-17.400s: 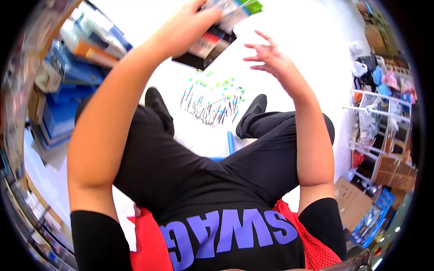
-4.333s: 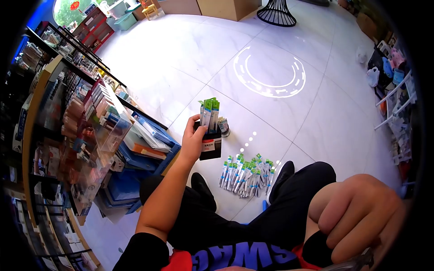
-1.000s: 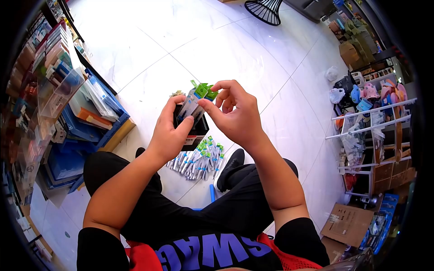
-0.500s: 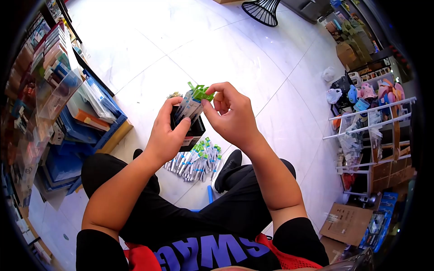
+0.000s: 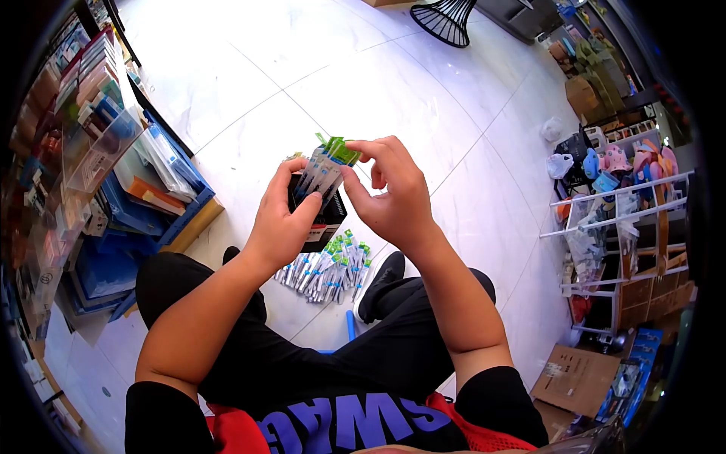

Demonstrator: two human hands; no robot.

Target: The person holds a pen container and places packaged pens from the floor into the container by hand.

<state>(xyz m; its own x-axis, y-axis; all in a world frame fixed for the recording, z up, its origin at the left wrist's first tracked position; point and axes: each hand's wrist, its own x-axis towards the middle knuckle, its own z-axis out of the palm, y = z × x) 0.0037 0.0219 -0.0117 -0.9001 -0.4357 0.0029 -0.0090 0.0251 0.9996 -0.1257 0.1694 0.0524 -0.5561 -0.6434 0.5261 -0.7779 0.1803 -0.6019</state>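
My left hand (image 5: 283,219) is wrapped round a black box (image 5: 330,219) and the slim packets in it, with its thumb across their front. The packets (image 5: 324,170) have green tops and pale, clear bodies, and they stick up out of the box at a slant. My right hand (image 5: 388,189) touches the green tops from the right, with its index finger and thumb at the upper corner of the bundle. On the floor below the box lies a pile of similar green-topped packets (image 5: 330,274) with blue bands.
Stacked blue trays and folders (image 5: 121,250) stand at the left. At the right are a white wire rack (image 5: 620,197) and a cardboard box (image 5: 576,378). A black wire stand (image 5: 446,21) is at the top. My shoe (image 5: 383,286) is beside the pile.
Over the last second both hands have stayed near the packets, while my right fingers shifted slightly over the green tops. Earlier, only my left hand held the box, and my right hand was away from it.
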